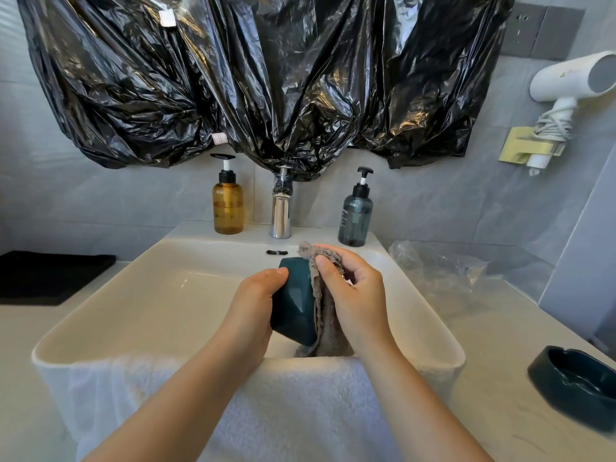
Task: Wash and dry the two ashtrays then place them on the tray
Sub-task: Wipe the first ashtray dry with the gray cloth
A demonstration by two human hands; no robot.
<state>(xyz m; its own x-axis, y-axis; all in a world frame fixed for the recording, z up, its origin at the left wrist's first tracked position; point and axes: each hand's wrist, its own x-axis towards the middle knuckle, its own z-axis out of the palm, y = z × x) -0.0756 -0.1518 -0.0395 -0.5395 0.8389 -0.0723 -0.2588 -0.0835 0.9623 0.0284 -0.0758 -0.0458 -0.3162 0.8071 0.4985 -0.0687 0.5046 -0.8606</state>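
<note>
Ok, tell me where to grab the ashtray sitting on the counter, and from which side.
Take the second ashtray by its thick outer wall, thumb outside and fingers over the rim into the bowl. Come from above and from the sink side: it sits upright with the opening up, at the right end of the counter, and nothing stands between. The right hand is nearer, but holds the cloth.

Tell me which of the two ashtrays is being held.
The dark teal ashtray over the sink, gripped by the left hand and rubbed with a cloth. The other ashtray sits untouched on the counter at right.
</note>
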